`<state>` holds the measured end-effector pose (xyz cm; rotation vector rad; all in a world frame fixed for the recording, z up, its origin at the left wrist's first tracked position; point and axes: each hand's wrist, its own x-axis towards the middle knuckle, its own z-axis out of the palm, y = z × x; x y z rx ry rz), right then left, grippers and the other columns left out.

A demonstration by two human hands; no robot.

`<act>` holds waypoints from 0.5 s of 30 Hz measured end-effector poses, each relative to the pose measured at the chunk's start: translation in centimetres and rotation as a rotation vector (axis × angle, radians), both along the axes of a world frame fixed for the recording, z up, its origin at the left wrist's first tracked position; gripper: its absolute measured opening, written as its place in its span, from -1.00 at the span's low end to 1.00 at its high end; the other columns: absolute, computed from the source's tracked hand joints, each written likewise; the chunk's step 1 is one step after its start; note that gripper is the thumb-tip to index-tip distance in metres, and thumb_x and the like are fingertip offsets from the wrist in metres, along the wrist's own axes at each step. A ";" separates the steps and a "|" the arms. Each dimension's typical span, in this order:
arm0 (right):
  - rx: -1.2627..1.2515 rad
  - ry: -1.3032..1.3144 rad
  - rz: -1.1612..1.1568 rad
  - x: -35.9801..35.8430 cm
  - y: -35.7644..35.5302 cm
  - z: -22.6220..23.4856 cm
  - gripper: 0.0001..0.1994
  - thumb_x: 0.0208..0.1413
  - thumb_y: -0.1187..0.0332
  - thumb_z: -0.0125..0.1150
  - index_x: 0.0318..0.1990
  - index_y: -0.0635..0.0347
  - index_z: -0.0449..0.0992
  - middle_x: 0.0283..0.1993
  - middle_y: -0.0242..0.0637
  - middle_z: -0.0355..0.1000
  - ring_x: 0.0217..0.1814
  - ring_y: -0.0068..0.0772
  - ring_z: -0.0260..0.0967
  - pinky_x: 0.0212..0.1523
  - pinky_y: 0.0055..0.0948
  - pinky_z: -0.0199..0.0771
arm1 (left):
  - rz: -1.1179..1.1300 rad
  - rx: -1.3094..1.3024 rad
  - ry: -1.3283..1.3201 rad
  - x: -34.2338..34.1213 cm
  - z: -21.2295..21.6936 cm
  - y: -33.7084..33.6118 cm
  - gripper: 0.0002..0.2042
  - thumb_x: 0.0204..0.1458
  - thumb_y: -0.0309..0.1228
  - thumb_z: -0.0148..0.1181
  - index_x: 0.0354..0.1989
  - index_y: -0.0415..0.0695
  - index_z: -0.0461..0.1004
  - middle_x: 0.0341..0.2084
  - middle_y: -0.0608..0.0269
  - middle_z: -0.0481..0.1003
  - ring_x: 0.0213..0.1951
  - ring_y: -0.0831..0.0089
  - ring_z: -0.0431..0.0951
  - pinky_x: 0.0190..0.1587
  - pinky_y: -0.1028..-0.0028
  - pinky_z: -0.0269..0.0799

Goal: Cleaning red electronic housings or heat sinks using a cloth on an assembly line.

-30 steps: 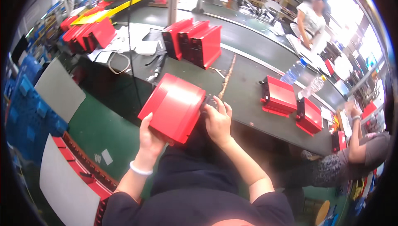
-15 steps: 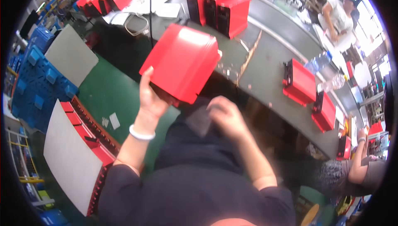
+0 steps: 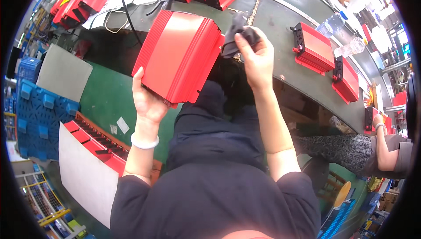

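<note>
My left hand (image 3: 149, 100) grips a red ribbed metal case (image 3: 173, 57) from below, its thumb on the near left corner. The case is tilted and held up over the gap before the bench. In my right hand (image 3: 259, 59) is a dark grey cloth (image 3: 239, 37), bunched between thumb and fingers. It hangs just off the right side of the case; whether they touch I cannot tell.
More red cases (image 3: 313, 48) stand on the dark bench (image 3: 280, 24). At lower left is a crate of red cases beside a pale board (image 3: 83, 173). A blue pallet (image 3: 37, 120) lies farther left. A clear bottle (image 3: 331, 24) is at right. Two other people are near the bench.
My right hand has risen from near my lap to beside the case, bringing the cloth up. The case has shifted slightly left, and the view has moved.
</note>
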<state>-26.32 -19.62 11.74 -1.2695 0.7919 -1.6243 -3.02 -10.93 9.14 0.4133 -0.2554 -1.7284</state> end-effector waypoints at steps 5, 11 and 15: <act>-0.267 0.398 -0.212 1.3 -0.3 -1.3 -0.83 -0.05 0.59 0.20 -0.24 0.32 0.50 -0.39 -0.28 0.43 -0.37 -0.43 0.40 -0.32 -0.53 0.39 | 0.046 0.053 0.005 -1.1 0.7 0.3 -0.45 0.11 -0.05 -0.03 0.21 -0.13 0.22 0.13 0.13 0.33 0.12 0.13 0.37 0.14 0.09 0.31; -0.655 0.854 -0.410 0.3 -0.8 -1.7 -0.62 -0.30 0.65 0.14 -0.18 0.28 0.51 -0.30 -0.15 0.35 -0.27 -0.13 0.36 -0.26 -0.30 0.38 | 0.087 0.081 -0.015 -1.4 1.4 0.2 -0.45 0.11 -0.05 -0.03 0.20 -0.13 0.22 0.12 0.13 0.34 0.11 0.14 0.38 0.13 0.10 0.33; -0.663 0.897 -0.332 0.2 -1.7 -1.1 -0.63 -0.30 0.67 0.10 -0.20 0.31 0.51 -0.31 -0.13 0.33 -0.28 -0.12 0.35 -0.26 -0.30 0.38 | 0.028 0.050 -0.103 -0.4 2.0 -0.1 -0.47 0.08 -0.10 0.01 0.15 -0.20 0.25 0.06 0.09 0.39 0.04 0.12 0.44 0.07 0.08 0.40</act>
